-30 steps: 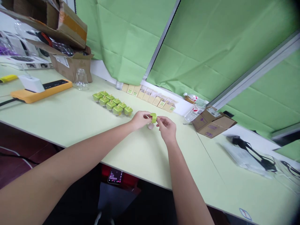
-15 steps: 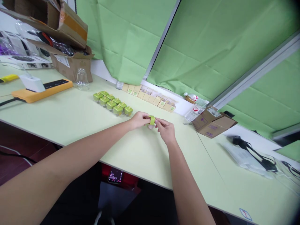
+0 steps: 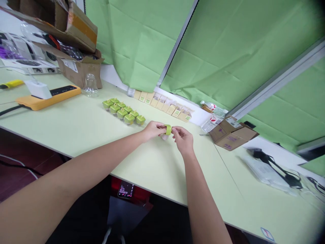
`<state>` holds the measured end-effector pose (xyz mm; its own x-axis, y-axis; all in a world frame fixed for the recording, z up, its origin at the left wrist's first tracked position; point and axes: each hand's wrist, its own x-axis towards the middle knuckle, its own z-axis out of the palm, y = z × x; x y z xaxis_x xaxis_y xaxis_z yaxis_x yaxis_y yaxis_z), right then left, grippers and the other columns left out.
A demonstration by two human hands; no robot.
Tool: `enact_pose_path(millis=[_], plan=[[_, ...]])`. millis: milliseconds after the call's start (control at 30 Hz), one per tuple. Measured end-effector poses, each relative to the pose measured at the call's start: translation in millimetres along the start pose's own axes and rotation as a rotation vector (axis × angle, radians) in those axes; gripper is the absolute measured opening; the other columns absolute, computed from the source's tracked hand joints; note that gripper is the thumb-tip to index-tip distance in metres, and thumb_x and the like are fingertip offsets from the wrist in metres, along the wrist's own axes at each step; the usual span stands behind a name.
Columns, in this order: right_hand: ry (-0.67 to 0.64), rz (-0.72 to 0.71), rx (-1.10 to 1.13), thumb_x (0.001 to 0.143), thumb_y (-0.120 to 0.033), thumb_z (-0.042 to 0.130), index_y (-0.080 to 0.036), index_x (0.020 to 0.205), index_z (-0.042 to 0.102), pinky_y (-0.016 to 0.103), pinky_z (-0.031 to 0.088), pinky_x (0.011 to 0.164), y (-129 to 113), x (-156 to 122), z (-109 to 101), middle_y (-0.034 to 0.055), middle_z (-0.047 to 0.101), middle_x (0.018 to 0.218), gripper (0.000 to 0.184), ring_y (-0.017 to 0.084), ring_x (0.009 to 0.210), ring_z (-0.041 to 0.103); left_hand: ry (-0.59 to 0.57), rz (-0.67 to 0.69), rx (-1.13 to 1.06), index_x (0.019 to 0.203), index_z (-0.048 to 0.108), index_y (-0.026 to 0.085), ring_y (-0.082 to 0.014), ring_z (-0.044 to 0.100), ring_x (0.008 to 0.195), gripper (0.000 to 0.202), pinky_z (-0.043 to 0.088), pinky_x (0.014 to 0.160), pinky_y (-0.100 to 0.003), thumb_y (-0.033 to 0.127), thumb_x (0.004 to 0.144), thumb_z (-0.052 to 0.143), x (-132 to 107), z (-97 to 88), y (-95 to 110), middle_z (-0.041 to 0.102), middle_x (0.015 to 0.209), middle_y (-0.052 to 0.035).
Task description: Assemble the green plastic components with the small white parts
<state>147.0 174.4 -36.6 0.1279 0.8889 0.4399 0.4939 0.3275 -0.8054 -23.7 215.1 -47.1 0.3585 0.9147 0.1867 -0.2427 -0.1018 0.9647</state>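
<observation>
My left hand (image 3: 153, 130) is closed, its thumb and fingers pinching a small green lid (image 3: 168, 129) held on edge above the table. Below the lid shows a small pale, partly see-through part (image 3: 164, 137); whether it is joined to the lid I cannot tell. At the lid's right edge is my right hand (image 3: 183, 138), thumb and forefinger pressed together. Anything between those fingertips is too small to make out. Beyond my left hand, several small clear containers with green lids (image 3: 129, 118) stand in two rows, each lid topped by a yellow-green loop.
A row of small tan cartons (image 3: 162, 103) lines the back edge. Leftward are an orange power strip (image 3: 50, 96), a clear jar (image 3: 90, 85) and an open cardboard box (image 3: 81, 71). Plastic bottles (image 3: 210, 123), another cardboard box (image 3: 230, 134) and a black strap (image 3: 276, 167) lie to the right.
Both hands and the green lid have shifted slightly right. My right fingertips have drawn a little away from the lid's face, and the lid is turned somewhat.
</observation>
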Motion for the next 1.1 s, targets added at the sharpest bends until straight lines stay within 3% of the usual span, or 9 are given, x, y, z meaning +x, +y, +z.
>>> enact_pose_path(millis=[200, 400, 767, 967, 1100], plan=[[-0.064, 0.037, 0.105, 0.080, -0.050, 0.069, -0.019, 0.088, 0.069, 0.027, 0.050, 0.053, 0, -3, 4, 0.0028, 0.067, 0.074, 0.032, 0.014, 0.060, 0.060, 0.009, -0.032, -0.046, 0.079, 0.074, 0.010, -0.0089, 0.057, 0.060, 0.016, 0.044, 0.054, -0.020, 0.022, 0.068, 0.078, 2, -0.1, -4, 0.068, 0.070, -0.0023], [-0.049, 0.039, 0.250, 0.078, -0.045, 0.073, -0.019, 0.082, 0.067, 0.029, 0.052, 0.061, -7, -4, 6, 0.0022, 0.066, 0.071, 0.027, 0.014, 0.064, 0.060, -0.036, -0.099, -0.223, 0.083, 0.073, 0.009, -0.0150, 0.067, 0.069, 0.030, 0.056, 0.072, -0.031, 0.026, 0.062, 0.086, 2, 1.7, -7, 0.072, 0.076, -0.0052], [-0.080, 0.109, 0.303, 0.076, -0.047, 0.073, -0.019, 0.084, 0.069, 0.029, 0.049, 0.061, -4, -4, 7, 0.0005, 0.063, 0.068, 0.029, 0.012, 0.060, 0.055, -0.066, -0.112, -0.342, 0.083, 0.071, 0.008, -0.0169, 0.068, 0.076, 0.038, 0.058, 0.082, -0.039, 0.029, 0.058, 0.090, -2, 3.3, -11, 0.070, 0.081, -0.0066], [-0.053, 0.134, 0.323, 0.076, -0.048, 0.072, -0.020, 0.083, 0.065, 0.028, 0.048, 0.060, -6, -5, 12, -0.0005, 0.062, 0.072, 0.030, 0.011, 0.058, 0.053, -0.058, -0.101, -0.338, 0.075, 0.066, 0.009, -0.0142, 0.068, 0.074, 0.028, 0.058, 0.083, -0.035, 0.026, 0.064, 0.085, 0, 4.0, -8, 0.067, 0.074, -0.0032], [-0.111, 0.160, 0.400, 0.078, -0.051, 0.070, -0.022, 0.093, 0.062, 0.027, 0.051, 0.062, -14, -8, 14, 0.0019, 0.065, 0.090, 0.034, 0.014, 0.074, 0.062, -0.023, -0.096, -0.200, 0.074, 0.064, 0.011, -0.0130, 0.066, 0.063, 0.018, 0.057, 0.072, -0.031, 0.025, 0.073, 0.076, 2, 5.7, -5, 0.065, 0.069, -0.0016]])
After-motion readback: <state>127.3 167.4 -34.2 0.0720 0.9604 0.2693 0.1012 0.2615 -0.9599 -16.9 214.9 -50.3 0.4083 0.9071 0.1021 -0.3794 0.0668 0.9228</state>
